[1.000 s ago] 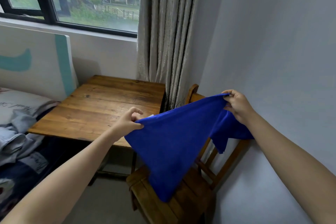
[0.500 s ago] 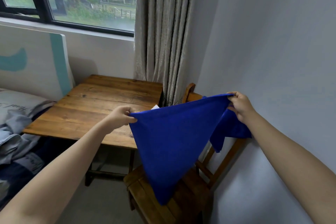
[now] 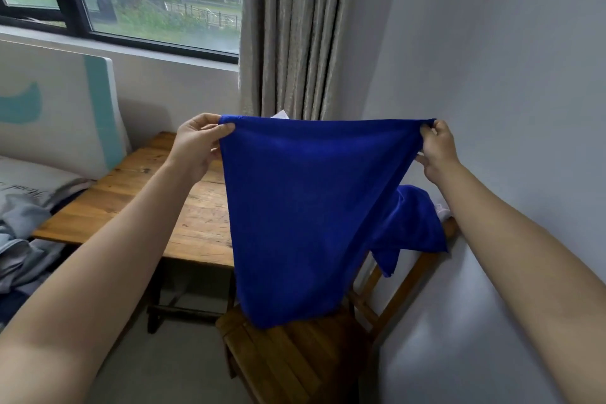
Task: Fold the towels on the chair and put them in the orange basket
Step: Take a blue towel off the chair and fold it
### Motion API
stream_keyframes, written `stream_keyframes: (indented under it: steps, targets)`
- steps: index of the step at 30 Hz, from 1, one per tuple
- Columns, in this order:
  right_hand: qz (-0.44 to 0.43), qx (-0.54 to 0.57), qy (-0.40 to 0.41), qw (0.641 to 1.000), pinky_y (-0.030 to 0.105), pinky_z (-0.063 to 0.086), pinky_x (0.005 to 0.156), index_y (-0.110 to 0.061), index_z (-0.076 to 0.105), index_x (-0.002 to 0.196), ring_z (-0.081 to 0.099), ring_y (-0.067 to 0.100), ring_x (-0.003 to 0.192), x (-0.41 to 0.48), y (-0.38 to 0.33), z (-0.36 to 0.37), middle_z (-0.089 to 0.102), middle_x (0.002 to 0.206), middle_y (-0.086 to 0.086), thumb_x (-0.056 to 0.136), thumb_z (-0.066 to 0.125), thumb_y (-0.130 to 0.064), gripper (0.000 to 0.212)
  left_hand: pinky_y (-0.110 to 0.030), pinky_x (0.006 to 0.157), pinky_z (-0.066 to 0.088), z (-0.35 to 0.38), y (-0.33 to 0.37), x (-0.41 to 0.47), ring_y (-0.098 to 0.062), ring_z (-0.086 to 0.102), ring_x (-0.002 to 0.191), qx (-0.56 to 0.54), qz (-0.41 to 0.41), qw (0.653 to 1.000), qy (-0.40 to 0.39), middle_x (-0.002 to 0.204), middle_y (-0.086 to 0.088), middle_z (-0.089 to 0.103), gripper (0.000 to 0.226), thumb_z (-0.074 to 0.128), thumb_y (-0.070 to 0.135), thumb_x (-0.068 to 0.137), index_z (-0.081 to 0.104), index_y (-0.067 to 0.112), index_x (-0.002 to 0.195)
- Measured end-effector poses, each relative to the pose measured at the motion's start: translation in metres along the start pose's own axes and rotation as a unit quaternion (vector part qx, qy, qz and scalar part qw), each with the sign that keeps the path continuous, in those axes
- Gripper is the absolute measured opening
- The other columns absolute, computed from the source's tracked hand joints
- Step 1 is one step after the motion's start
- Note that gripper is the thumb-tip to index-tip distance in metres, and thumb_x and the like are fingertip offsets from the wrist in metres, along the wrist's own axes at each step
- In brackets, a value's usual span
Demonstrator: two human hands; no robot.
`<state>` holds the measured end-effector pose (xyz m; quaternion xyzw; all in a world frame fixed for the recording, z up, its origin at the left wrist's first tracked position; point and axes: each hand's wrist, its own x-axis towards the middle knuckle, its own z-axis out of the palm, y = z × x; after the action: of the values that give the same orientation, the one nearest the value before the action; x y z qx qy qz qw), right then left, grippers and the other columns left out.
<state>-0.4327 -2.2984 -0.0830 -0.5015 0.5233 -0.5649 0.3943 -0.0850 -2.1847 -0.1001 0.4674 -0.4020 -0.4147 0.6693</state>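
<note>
Blue towel (image 3: 295,207) taut between left hand (image 3: 196,144) and right hand (image 3: 437,149), corners pinched, hem perhaps on chair (image 3: 295,357).

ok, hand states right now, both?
Left hand: pinching the blue towel at its top corner.
Right hand: pinching the other top corner.

Left hand (image 3: 196,144), right hand (image 3: 437,151), that's two; blue towel (image 3: 295,207) plus second blue towel (image 3: 413,226) (half hidden), two; one chair (image 3: 295,357), one bench (image 3: 193,207).

The towel (image 3: 295,207) is plain deep blue, the chair (image 3: 295,364) brown wood, the curtain (image 3: 295,26) beige-grey.
</note>
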Motion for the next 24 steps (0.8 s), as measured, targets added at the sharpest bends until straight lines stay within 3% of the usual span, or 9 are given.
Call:
stream_keyframes:
  steps: [5,11,14,16,21,24]
  targets:
    - [-0.006,-0.018,0.012,1.000,0.025,0.038,0.064,-0.024,0.045,0.079,0.041,0.010,0.069,-0.003,0.010,-0.006,0.047,0.078,-0.005,0.097,0.039,-0.016,0.021,-0.025,0.068,0.052,0.000,-0.005,-0.008,-0.013,0.057,0.075,0.029,-0.008,1.000,-0.006,0.077,0.001,0.061,0.013,0.059,0.006,0.087,0.056,0.016,0.079]
    - [0.012,-0.143,0.028,0.989,0.022,0.031,0.055,-0.019,0.042,0.074,0.038,0.012,0.065,-0.029,0.054,-0.013,0.042,0.072,-0.003,0.097,0.039,-0.015,0.024,-0.016,0.047,0.047,-0.006,-0.044,-0.029,-0.012,0.053,0.063,0.059,-0.100,0.993,0.010,0.073,-0.004,0.056,0.020,0.056,-0.001,0.086,0.054,0.014,0.073]
    - [0.034,-0.197,0.021,0.980,0.025,0.035,0.062,-0.010,0.050,0.096,0.043,0.018,0.084,-0.050,0.084,-0.015,0.048,0.088,0.003,0.097,0.040,-0.013,0.010,-0.016,0.043,0.045,-0.015,-0.078,-0.046,-0.012,0.052,0.059,0.079,-0.155,0.985,0.018,0.071,-0.006,0.054,0.020,0.055,-0.002,0.087,0.053,0.012,0.073]
    - [0.051,-0.235,0.006,0.971,0.027,0.035,0.075,-0.005,0.051,0.110,0.045,0.018,0.091,-0.066,0.107,-0.016,0.048,0.098,0.005,0.098,0.040,-0.014,0.019,-0.019,0.045,0.045,-0.024,-0.105,-0.058,-0.012,0.054,0.057,0.089,-0.196,0.976,0.023,0.071,-0.007,0.055,0.019,0.055,-0.002,0.087,0.054,0.011,0.073]
    - [0.131,-0.282,-0.054,0.949,0.027,0.032,0.074,-0.004,0.049,0.103,0.047,0.024,0.088,-0.110,0.177,-0.025,0.049,0.098,0.011,0.098,0.039,-0.013,0.015,-0.031,0.056,0.040,-0.047,-0.182,-0.101,-0.021,0.053,0.064,0.148,-0.320,0.936,0.022,0.073,-0.012,0.056,0.015,0.058,0.000,0.085,0.055,0.009,0.074]
    - [0.197,-0.312,-0.077,0.926,0.030,0.035,0.078,0.000,0.049,0.117,0.050,0.028,0.097,-0.132,0.218,-0.033,0.053,0.109,0.017,0.098,0.038,-0.014,0.026,-0.032,0.056,0.040,-0.056,-0.219,-0.126,-0.023,0.054,0.067,0.186,-0.367,0.911,0.038,0.076,-0.012,0.058,0.014,0.058,0.002,0.086,0.056,0.009,0.075]
